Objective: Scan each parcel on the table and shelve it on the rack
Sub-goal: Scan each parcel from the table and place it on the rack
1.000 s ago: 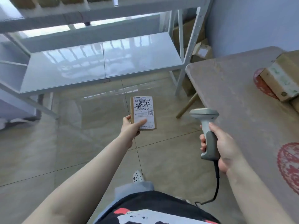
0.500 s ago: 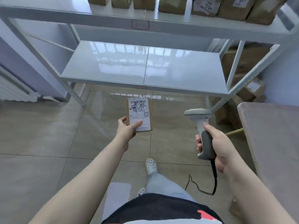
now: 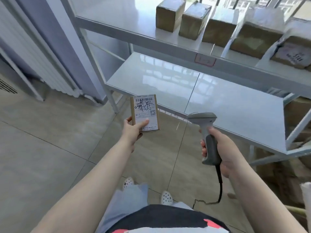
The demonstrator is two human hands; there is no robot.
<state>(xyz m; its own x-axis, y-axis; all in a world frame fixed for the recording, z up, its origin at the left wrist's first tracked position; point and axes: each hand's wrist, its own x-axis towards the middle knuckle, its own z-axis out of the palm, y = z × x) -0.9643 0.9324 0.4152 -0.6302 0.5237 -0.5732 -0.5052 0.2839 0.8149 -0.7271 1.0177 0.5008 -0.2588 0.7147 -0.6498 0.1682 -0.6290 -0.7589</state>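
Note:
My left hand (image 3: 133, 130) grips a small flat cardboard parcel (image 3: 145, 108) by its lower left corner, thumb on its white label, which faces up with a barcode and black scribble. My right hand (image 3: 222, 148) is wrapped round the grey handle of a corded barcode scanner (image 3: 204, 125), whose head points forward, to the right of the parcel. Both are held over the floor in front of the white metal rack (image 3: 193, 91).
The rack's lower shelf (image 3: 227, 105) is bare and glossy. The shelf above carries a row of several brown boxes (image 3: 191, 19), with a pink label (image 3: 205, 60) on its front edge. A white radiator (image 3: 33, 52) stands at the left. More boxes sit behind the rack at the right.
The view has swung left and up, so the table has left the frame and the upper shelf with boxes shows. Both hands keep their grip and have come closer to the rack.

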